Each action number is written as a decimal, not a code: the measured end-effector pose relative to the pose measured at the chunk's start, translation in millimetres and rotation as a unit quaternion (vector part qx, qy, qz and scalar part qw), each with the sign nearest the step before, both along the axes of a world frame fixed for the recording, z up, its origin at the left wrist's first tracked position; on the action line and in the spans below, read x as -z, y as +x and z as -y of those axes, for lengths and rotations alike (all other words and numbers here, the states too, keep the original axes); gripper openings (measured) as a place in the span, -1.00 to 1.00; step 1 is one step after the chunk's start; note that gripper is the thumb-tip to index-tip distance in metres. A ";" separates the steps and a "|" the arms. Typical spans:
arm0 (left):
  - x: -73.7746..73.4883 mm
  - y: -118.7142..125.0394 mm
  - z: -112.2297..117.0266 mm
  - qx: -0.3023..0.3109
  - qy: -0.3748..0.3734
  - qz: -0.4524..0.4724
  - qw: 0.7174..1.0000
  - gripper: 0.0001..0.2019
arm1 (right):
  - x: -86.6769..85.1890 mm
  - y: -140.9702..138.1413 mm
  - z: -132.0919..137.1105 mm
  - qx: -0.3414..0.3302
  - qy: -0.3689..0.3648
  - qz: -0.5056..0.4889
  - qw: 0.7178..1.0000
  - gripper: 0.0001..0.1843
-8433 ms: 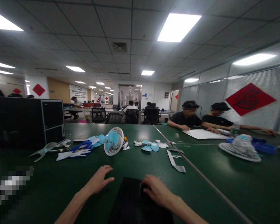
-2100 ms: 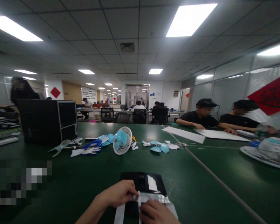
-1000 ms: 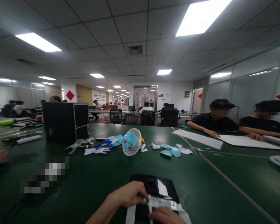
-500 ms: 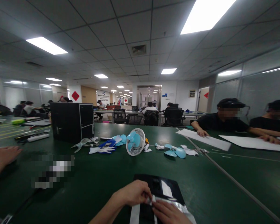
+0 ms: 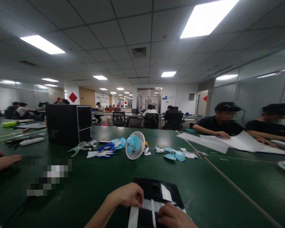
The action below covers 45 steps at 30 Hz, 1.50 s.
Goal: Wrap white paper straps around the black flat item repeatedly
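In the head view a flat, glossy black piece [image 5: 154, 185] lies on the green table at the bottom centre, with pale strips across it. One white strip [image 5: 133, 217] runs along its left side, and a narrower white strip [image 5: 153, 212] stands between my hands. My left hand [image 5: 129, 194] is closed, its fingertips pinched at the left end of a greyish band [image 5: 146, 204]; what they grip is too small to make out. Curled over the lower right of the black piece is my right hand [image 5: 174, 217], its fingers bent together with their tips partly hidden.
Beyond the black piece stand a small white fan [image 5: 135, 145] with blue blades, white-and-blue gloves [image 5: 101, 153] and loose blue fan blades [image 5: 174, 154]. A black computer case [image 5: 63, 125] is at left. Co-workers at right handle white sheets [image 5: 243, 142]; another person's hand [image 5: 6, 162] reaches in at left.
My hands have drawn apart, the left moving leftward, uncovering the band and narrow strip between them. The view has turned slightly right. At right, a white sheet has been lifted and shifted.
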<state>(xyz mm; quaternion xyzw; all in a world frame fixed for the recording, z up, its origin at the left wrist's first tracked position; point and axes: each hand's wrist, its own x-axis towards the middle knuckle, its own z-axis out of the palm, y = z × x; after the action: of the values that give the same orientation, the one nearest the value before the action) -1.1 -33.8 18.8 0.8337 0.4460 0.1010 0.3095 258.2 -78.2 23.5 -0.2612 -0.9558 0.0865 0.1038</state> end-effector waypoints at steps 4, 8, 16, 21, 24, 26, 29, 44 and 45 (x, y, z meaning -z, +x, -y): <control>-7.0 -4.3 2.6 -0.011 -0.039 0.023 0.999 -0.81 | -5.6 8.2 -3.1 0.075 -0.024 -0.062 0.995 -0.66; -16.3 -7.4 2.9 -0.038 -0.033 0.050 0.997 -0.78 | -4.9 15.5 -19.5 0.128 -0.026 -0.102 0.986 -0.61; -7.6 -34.3 -17.8 -0.260 0.190 -0.092 0.942 -0.79 | -10.5 -0.7 -58.4 0.176 -0.023 -0.083 0.981 -0.55; 4.8 -48.8 -24.6 -0.292 0.187 -0.132 0.929 -0.81 | -10.4 -22.7 -76.4 0.179 -0.017 -0.054 0.982 -0.61; 6.2 -49.6 -25.7 -0.295 0.189 -0.136 0.927 -0.79 | -9.5 -27.1 -81.2 0.178 -0.016 -0.041 0.983 -0.69; 6.3 -48.9 -26.2 -0.297 0.188 -0.136 0.926 -0.80 | -10.3 -27.4 -81.5 0.175 -0.016 -0.030 0.984 -0.72; 5.6 -48.4 -25.2 -0.297 0.179 -0.134 0.928 -0.80 | -13.6 -27.4 -79.8 0.178 -0.014 -0.026 0.984 -0.73; 2.3 -56.4 -21.8 -0.317 0.150 -0.140 0.926 -0.79 | -23.0 27.1 -75.5 0.237 0.028 -0.077 0.968 -0.69; 2.4 -57.7 -22.4 -0.320 0.150 -0.141 0.925 -0.79 | -20.7 42.1 -77.6 0.260 0.036 -0.082 0.962 -0.68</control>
<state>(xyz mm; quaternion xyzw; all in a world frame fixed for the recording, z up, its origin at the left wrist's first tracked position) -58.8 -11.4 16.5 0.6891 0.7075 0.1417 0.0666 300.3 -0.5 44.2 -0.4885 -0.8458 0.0432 0.2100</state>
